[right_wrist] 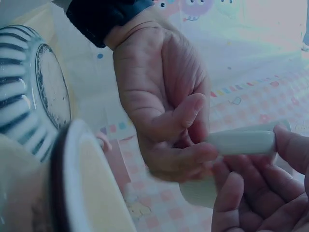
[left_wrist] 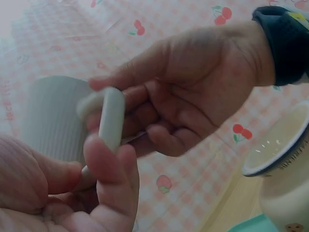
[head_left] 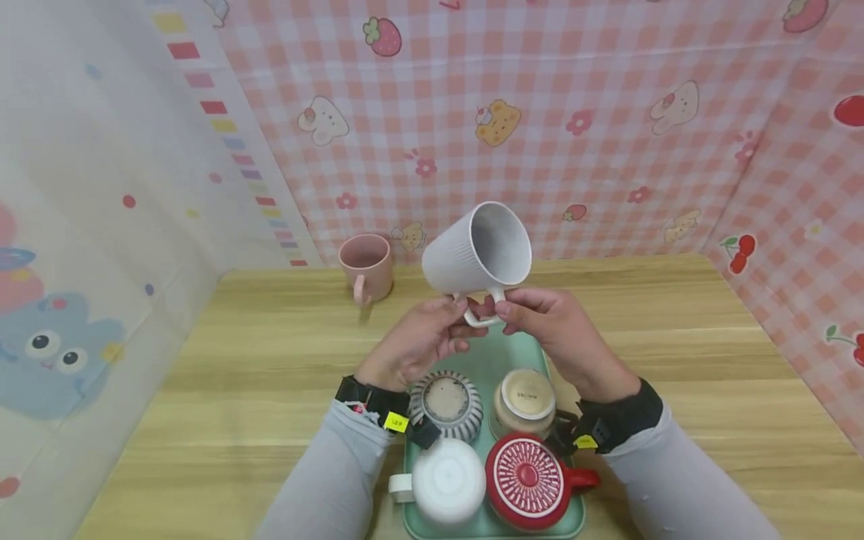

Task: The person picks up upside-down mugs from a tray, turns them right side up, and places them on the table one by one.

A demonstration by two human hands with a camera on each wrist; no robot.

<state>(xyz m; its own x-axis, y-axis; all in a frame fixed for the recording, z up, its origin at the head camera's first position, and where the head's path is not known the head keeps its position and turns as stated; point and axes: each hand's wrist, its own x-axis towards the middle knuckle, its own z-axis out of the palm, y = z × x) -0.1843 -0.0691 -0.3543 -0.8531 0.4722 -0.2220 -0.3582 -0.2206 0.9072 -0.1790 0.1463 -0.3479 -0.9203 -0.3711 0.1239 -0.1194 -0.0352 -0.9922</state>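
Both hands, left hand and right hand, pinch white ribbed mug by its handle above green tray.

My wooden worktop sits boxed in by pink checked cloth with cartoon animals behind and right, pale bunny-print sheet along its left edge

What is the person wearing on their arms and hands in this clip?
Both hands are bare. The left hand and right hand come out of light grey long sleeves. Each wrist carries a black strap-mounted device with a small yellow label; the left one also shows a bit of red.
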